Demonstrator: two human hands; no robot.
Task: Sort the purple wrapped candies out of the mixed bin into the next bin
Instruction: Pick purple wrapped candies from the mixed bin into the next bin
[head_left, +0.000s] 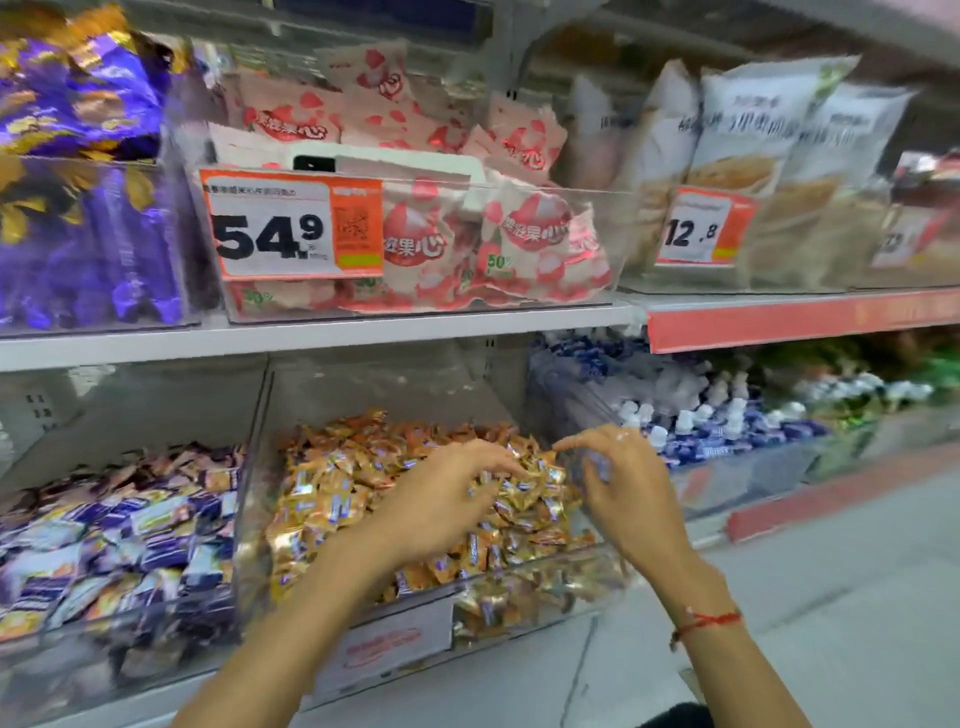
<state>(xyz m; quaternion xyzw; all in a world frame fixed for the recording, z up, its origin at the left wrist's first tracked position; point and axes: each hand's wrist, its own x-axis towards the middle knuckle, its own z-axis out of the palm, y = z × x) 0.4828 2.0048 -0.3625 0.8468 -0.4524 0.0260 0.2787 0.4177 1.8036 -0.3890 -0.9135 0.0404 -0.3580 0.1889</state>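
Purple candy (597, 467) sits in the right hand (618, 488), pinched in curled fingers; blurred, can't tell its long axis. Left hand (441, 499) spread flat, palm down, empty, on the orange candies in the mixed bin (519, 587). Purple bin (130, 618) left of it.

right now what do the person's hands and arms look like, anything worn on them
Both forearms are bare, with no sleeves or gloves in view. The right hand has a thin red string bracelet tied round its wrist. The left hand and its wrist show nothing worn.
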